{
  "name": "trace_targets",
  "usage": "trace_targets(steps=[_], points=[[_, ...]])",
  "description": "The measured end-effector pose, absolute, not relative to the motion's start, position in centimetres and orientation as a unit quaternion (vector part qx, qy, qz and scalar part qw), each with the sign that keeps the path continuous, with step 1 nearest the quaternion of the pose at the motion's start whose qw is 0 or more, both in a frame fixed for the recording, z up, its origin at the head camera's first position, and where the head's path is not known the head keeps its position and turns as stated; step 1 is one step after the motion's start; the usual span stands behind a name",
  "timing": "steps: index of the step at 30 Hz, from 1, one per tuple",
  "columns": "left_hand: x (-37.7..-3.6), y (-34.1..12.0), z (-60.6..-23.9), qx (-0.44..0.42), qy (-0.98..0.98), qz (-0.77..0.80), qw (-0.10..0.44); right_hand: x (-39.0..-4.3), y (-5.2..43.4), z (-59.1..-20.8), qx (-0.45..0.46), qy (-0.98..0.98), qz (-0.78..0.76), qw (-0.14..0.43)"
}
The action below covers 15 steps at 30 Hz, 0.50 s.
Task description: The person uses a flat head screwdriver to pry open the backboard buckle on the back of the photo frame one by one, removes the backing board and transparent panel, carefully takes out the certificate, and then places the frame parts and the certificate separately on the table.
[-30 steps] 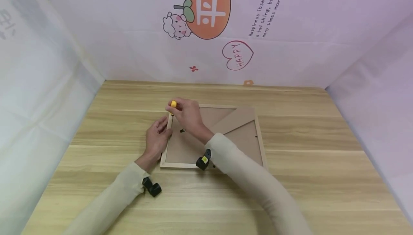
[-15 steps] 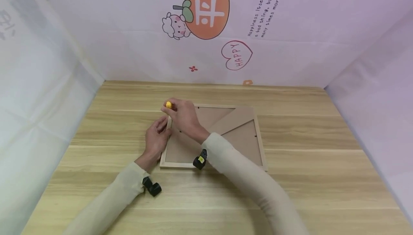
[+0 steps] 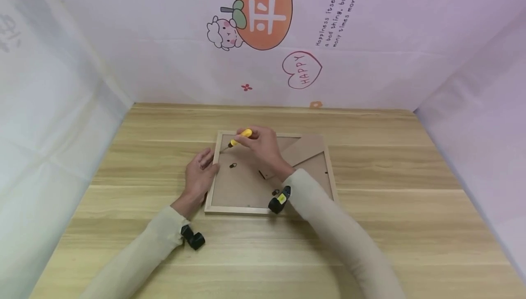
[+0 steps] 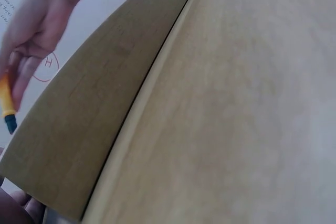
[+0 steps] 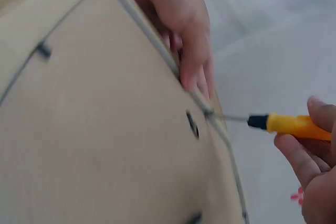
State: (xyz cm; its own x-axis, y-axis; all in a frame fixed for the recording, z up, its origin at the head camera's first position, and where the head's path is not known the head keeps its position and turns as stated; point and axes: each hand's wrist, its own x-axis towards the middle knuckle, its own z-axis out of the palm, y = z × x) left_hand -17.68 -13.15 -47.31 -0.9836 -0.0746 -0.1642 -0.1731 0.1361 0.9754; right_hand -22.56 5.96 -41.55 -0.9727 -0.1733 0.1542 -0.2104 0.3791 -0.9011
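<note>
While the left hand [image 3: 200, 174] lies flat with relaxed fingers against the left edge of the picture frame [image 3: 213, 171], which rests face down on the wooden surface [image 3: 370, 226], the right hand [image 3: 265, 146] pinches a yellow screwdriver [image 3: 241, 137], tip slanting down at the frame's far-left corner.

Backdrop wall [image 3: 164, 52]: "HAPPY" is read inside a heart outline [image 3: 302, 70]; "Happiness itself is..." is printed slantwise [image 3: 339, 9]; a white character is borne on an orange fruit [image 3: 265, 10].
</note>
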Motion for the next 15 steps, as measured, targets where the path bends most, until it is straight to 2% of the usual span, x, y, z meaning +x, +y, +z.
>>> trace_targets(steps=[7,15], points=[[-17.8,-13.4,-47.3,-0.081,0.747,0.659,0.039,-22.8,9.7,-42.7,0.075,-0.831,0.55,-0.034],[-18.9,-13.6,-47.0,-0.057,0.741,0.667,0.046,-22.5,12.8,-43.5,0.042,-0.758,0.65,-0.041]])
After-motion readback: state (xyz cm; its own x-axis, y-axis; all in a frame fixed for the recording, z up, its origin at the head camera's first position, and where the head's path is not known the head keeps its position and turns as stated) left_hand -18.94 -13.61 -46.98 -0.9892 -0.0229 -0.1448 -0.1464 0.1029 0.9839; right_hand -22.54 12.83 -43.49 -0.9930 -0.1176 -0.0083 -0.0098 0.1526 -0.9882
